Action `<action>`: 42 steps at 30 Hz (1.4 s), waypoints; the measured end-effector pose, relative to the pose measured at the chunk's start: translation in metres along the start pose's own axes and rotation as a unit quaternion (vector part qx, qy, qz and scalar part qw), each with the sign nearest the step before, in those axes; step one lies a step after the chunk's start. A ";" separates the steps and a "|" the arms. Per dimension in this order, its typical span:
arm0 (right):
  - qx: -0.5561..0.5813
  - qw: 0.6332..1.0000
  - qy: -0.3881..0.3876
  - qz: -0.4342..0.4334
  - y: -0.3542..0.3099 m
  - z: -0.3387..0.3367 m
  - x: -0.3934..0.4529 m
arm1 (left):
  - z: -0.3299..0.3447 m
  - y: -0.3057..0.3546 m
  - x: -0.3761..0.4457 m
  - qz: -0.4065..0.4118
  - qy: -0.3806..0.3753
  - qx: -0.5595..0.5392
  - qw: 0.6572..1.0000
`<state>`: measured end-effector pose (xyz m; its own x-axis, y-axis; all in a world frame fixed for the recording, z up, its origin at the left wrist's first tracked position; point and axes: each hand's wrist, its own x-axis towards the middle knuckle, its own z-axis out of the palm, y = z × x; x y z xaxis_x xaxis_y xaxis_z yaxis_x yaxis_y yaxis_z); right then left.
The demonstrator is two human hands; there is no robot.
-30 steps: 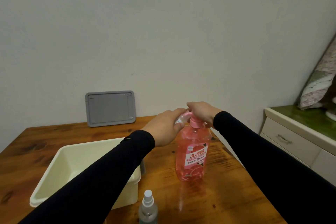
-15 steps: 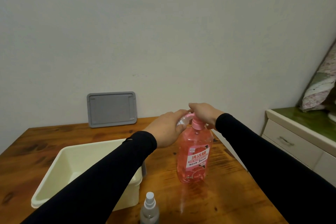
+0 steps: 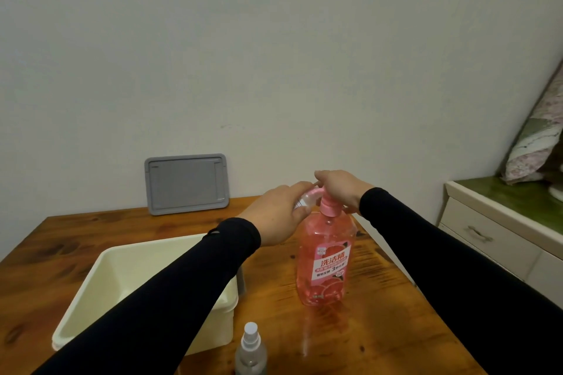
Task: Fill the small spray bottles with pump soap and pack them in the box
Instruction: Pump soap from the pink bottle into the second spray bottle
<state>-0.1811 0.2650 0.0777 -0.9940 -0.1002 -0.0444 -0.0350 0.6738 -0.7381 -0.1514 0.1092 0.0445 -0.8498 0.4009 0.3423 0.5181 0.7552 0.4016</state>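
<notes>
A pink pump soap bottle (image 3: 326, 259) stands upright on the wooden table (image 3: 350, 338). My right hand (image 3: 341, 187) rests on top of its pink pump head. My left hand (image 3: 278, 214) grips a small clear spray bottle (image 3: 304, 199), tilted, its top end at the pump's spout. A second small spray bottle (image 3: 250, 350) with a white nozzle stands at the table's near edge. The cream box (image 3: 100, 280) lies open at the left, partly hidden by my left sleeve.
A grey lid (image 3: 186, 183) leans against the wall at the back of the table. A white cabinet with a drawer (image 3: 487, 234) stands to the right, bedding piled above it. The table's right edge runs close to the soap bottle.
Both hands stay at the pump head with almost no movement. The view has shifted slightly.
</notes>
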 end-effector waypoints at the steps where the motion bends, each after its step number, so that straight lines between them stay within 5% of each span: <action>1: -0.017 1.000 0.000 -0.005 0.002 0.001 -0.001 | 0.002 0.000 -0.001 -0.001 -0.004 0.001 1.000; 42: 0.021 1.000 -0.001 0.019 -0.004 -0.012 0.000 | -0.009 0.003 0.002 0.010 0.004 -0.006 1.000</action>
<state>-0.1819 0.2714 0.0890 -0.9942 -0.0773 -0.0746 0.0070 0.6465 -0.7629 -0.1510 0.1074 0.0538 -0.8383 0.4118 0.3573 0.5363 0.7406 0.4048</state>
